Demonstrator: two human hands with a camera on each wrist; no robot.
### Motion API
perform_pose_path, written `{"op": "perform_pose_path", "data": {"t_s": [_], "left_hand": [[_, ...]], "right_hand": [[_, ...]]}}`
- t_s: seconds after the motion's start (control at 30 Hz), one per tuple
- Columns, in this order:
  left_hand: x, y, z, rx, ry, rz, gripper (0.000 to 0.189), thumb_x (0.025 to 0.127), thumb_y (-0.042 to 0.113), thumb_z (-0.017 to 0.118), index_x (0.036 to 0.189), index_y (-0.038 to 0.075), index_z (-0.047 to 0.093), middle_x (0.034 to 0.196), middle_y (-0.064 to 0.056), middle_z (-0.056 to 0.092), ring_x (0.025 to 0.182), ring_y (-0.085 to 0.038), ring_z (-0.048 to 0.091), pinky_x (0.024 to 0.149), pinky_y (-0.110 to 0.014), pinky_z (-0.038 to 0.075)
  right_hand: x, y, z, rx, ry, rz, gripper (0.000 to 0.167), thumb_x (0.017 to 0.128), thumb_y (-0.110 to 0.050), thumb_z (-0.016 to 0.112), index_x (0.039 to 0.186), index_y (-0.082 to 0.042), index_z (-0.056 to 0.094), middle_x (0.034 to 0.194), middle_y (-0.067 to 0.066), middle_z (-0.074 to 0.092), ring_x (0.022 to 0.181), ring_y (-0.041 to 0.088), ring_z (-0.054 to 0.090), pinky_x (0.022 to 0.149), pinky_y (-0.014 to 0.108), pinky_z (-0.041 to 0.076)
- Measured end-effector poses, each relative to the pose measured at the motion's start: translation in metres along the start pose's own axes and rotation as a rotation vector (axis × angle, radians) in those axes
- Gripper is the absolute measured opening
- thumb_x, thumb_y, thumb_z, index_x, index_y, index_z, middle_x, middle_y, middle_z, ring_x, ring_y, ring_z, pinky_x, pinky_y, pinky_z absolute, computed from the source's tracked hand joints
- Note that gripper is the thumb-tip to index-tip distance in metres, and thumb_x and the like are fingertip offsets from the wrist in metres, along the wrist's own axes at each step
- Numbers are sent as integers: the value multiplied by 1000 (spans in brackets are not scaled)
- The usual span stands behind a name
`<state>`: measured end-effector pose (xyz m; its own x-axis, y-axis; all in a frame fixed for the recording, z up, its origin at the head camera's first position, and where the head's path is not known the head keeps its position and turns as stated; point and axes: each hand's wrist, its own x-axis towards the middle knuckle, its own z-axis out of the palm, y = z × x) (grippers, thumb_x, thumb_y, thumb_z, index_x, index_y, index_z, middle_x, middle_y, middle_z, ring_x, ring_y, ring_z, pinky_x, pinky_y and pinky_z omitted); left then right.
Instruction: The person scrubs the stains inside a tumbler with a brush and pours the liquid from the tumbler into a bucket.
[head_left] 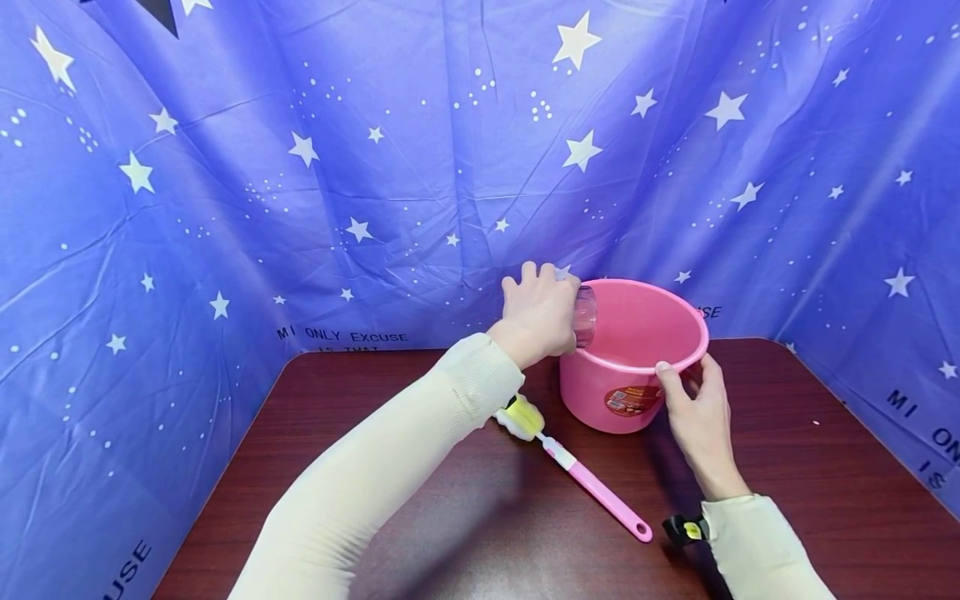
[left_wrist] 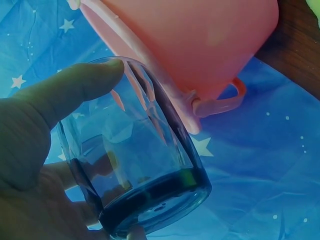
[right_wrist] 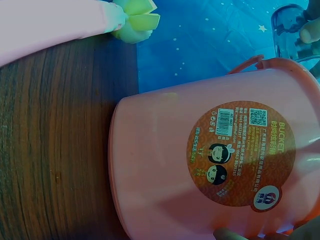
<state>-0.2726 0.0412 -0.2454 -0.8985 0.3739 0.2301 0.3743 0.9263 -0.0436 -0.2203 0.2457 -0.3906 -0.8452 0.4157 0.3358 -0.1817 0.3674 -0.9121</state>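
A clear drinking glass [left_wrist: 145, 140] is gripped in my left hand [head_left: 542, 310], thumb on one side and fingers round the other. In the head view the glass tilts at the left rim of a pink bucket [head_left: 600, 396], partly hidden by the hand. My right hand [head_left: 697, 417] holds the bucket's near right rim, thumb over the edge and fingers on the outer wall. The bucket stands upright on the table and bears a round orange label [right_wrist: 240, 152].
A sponge brush [head_left: 592, 487] with a pink handle and yellow-white head lies in front of the bucket on the dark red wooden table [head_left: 810, 433]. Blue star-patterned cloth [head_left: 420, 167] walls the table at the back and sides. A black strap [head_left: 684, 530] sits by the right sleeve.
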Motion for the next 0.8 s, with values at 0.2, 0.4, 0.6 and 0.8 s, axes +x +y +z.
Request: {"op": "perform_pose_path", "data": {"t_s": [0.2, 0.4, 0.6, 0.8], "left_hand": [[-1, 0, 0, 3, 6, -7, 66, 64, 42, 82, 122, 24, 57, 112, -2, 50, 108, -25, 38, 85, -47, 37], [-3, -2, 1, -27, 10, -37, 72, 62, 46, 83, 125, 24, 55, 114, -2, 50, 109, -25, 39, 85, -48, 39], [-4, -4, 2, -55, 2, -57, 79, 61, 49, 83, 131, 25, 53, 117, -2, 51, 112, -26, 39, 85, -48, 40], [-5, -7, 3, -88, -8, -64, 86, 60, 49, 84, 136, 25, 50, 120, -3, 51, 114, -27, 39, 85, -50, 41]], "right_hand": [[0, 0, -1, -7, -5, 3, 63, 94, -33, 58, 146, -8, 32, 141, 13, 41, 129, 27, 40, 109, 42, 30], [0, 0, 0, -12, -4, -4, 63, 94, -32, 58, 146, -7, 33, 141, 15, 41, 129, 28, 41, 109, 43, 31], [1, 0, 1, -2, 3, 0, 62, 94, -29, 58, 145, -6, 34, 140, 16, 42, 128, 29, 42, 108, 42, 31], [2, 1, 1, -2, 0, 6, 62, 94, -29, 58, 146, -7, 33, 141, 15, 41, 128, 29, 41, 109, 43, 31]]}}
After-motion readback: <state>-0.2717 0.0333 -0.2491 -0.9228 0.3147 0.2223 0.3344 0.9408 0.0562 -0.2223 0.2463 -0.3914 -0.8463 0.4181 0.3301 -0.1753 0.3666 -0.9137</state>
